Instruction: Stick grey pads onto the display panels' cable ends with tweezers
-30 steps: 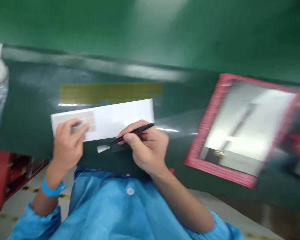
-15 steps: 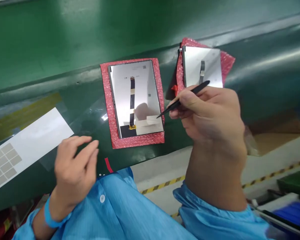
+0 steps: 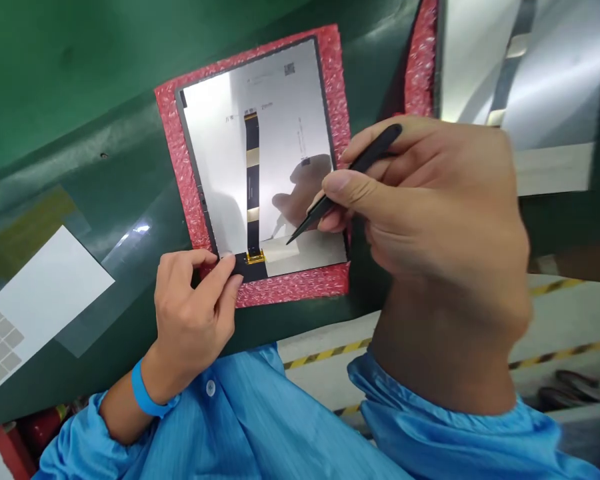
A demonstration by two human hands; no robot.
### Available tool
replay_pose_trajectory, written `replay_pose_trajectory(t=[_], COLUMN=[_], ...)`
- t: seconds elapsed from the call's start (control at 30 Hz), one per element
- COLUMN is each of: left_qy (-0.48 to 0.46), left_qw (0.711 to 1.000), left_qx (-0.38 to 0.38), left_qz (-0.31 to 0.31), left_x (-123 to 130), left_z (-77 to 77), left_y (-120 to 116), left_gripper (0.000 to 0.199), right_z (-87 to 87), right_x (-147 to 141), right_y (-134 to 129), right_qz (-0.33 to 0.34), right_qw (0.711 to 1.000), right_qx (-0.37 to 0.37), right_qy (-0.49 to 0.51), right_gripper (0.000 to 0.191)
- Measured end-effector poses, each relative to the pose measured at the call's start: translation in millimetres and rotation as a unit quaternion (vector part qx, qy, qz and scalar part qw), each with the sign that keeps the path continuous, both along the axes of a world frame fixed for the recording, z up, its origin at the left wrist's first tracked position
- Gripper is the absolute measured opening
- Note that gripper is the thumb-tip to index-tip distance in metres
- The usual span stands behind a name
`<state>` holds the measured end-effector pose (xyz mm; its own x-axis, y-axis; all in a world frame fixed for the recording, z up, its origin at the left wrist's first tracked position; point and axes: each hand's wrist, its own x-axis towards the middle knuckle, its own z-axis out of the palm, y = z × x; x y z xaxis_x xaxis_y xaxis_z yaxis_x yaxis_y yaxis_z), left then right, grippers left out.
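A display panel (image 3: 210, 147) lies silvery back up on a pink bubble-wrap sheet (image 3: 290, 287). Down its middle runs a black flex cable (image 3: 253, 183), ending in a gold connector (image 3: 255, 257) near the bottom edge. My left hand (image 3: 193, 303) is at the panel's lower left corner, fingertips closed on the black edge. Between the thumb and fingers of my right hand (image 3: 430, 207) are black tweezers (image 3: 350, 177), slanting down left. Their tip meets a small pale rectangular piece of film or tape (image 3: 281, 249) just right of the connector; whether it is pinched I cannot tell.
Another silvery panel (image 3: 473, 67) on pink wrap sits to the right, partly behind my right hand. A white sheet with grey squares (image 3: 55, 280) lies at left on the green work surface (image 3: 125, 193). Yellow-black striped tape (image 3: 330, 352) marks the floor below.
My left hand has come right onto the panel's corner. The tweezers tip and the pale piece have shifted left across the panel to beside the connector. The view has moved closer.
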<state>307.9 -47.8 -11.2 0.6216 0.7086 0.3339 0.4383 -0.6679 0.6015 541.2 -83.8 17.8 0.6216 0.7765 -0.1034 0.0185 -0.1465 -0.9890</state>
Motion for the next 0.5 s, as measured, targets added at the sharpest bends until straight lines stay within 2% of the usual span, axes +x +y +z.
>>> replay_pose_trajectory(t=[0.13,0.37,0.5], left_qy=[0.0,0.021,0.011], left_qw=[1.0,1.0,1.0], left_qx=[-0.006,-0.015,-0.026], left_qz=[-0.002,-0.01,-0.013], left_x=[1,3,3], left_z=[4.2,10.1,11.3], left_y=[-1,-2,-3], left_gripper=[0.024,0.02,0.022], right_z=[0.3,1.6,5.8], right_x=[-8,-23,-27], right_y=[-3,-10,-8], right_qz=[0.017,-0.016,-0.026], right_qw=[0.999,0.997,0.994], right_qx=[-0.036,-0.04,-0.068], right_qy=[-0.013,-0.06,-0.083], right_gripper=[0.039,0.028,0.023])
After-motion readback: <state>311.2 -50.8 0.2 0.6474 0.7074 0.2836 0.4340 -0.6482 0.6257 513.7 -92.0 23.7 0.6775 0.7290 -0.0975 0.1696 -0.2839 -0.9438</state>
